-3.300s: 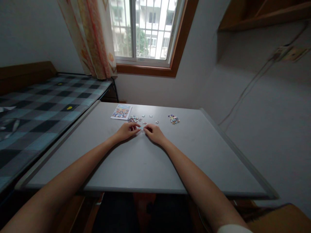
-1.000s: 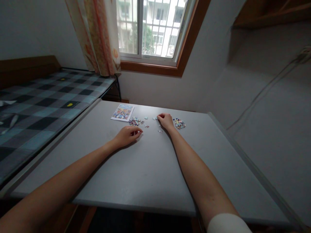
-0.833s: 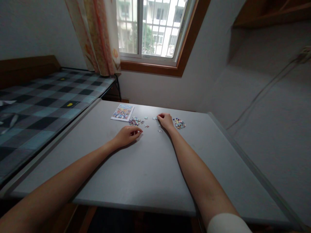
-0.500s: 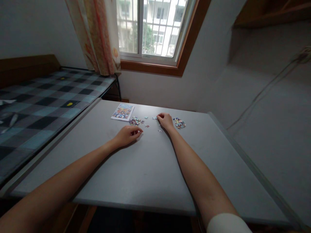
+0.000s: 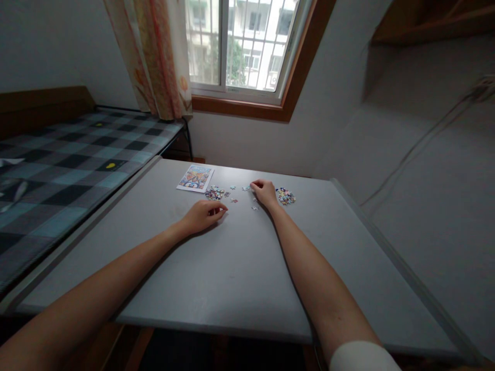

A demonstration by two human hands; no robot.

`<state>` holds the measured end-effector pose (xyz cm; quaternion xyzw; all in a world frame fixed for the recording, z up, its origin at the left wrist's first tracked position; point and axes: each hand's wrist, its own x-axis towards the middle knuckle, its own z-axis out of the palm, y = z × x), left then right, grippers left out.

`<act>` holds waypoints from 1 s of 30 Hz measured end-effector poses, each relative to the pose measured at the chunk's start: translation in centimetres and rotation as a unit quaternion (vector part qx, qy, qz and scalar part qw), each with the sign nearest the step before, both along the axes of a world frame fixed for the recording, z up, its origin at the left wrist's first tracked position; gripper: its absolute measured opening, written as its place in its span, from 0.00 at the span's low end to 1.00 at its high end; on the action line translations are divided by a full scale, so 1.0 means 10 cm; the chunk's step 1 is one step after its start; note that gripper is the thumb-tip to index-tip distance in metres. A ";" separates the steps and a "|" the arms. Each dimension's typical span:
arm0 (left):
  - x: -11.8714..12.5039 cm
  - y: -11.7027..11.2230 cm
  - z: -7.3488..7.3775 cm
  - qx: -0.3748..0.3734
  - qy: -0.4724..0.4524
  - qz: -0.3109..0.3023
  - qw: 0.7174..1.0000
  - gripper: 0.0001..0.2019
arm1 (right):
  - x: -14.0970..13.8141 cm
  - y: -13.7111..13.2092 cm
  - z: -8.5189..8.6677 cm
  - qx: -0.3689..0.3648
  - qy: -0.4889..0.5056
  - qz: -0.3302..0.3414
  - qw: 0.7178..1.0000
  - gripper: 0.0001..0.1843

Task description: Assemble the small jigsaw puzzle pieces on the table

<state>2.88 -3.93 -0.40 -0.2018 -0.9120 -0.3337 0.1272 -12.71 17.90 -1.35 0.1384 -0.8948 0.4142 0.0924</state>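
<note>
Both my arms reach across a grey table (image 5: pixel 240 268). My left hand (image 5: pixel 201 215) rests on the tabletop with its fingers curled in a pinch; what it holds is too small to make out. My right hand (image 5: pixel 264 192) lies farther out with its fingers curled down onto loose jigsaw pieces (image 5: pixel 253 204). A small heap of colourful pieces (image 5: pixel 285 196) sits just right of that hand. Another cluster of pieces (image 5: pixel 214 194) lies ahead of my left hand, beside a printed picture card (image 5: pixel 195 178).
A bed with a checked blue and black cover (image 5: pixel 65 165) runs along the table's left side. A barred window (image 5: pixel 242 44) with a patterned curtain (image 5: pixel 152 56) is behind the table. The right wall carries a cable (image 5: pixel 421 139) and a wooden shelf (image 5: pixel 433 20).
Since 3.3 s ago my right hand has left my left hand and reached out to the loose pieces near the right heap. Over the last second neither hand has visibly moved.
</note>
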 end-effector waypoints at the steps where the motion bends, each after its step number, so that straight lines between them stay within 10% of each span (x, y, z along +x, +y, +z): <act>1: 0.00 0.00 0.00 0.000 0.000 -0.001 1.000 0.12 | -0.01 0.01 0.00 -0.021 -0.003 0.002 1.000 0.12; 30: -0.01 -0.01 -0.01 0.004 -0.003 0.007 1.000 0.12 | 0.15 -0.10 0.04 0.139 0.057 0.026 0.988 0.10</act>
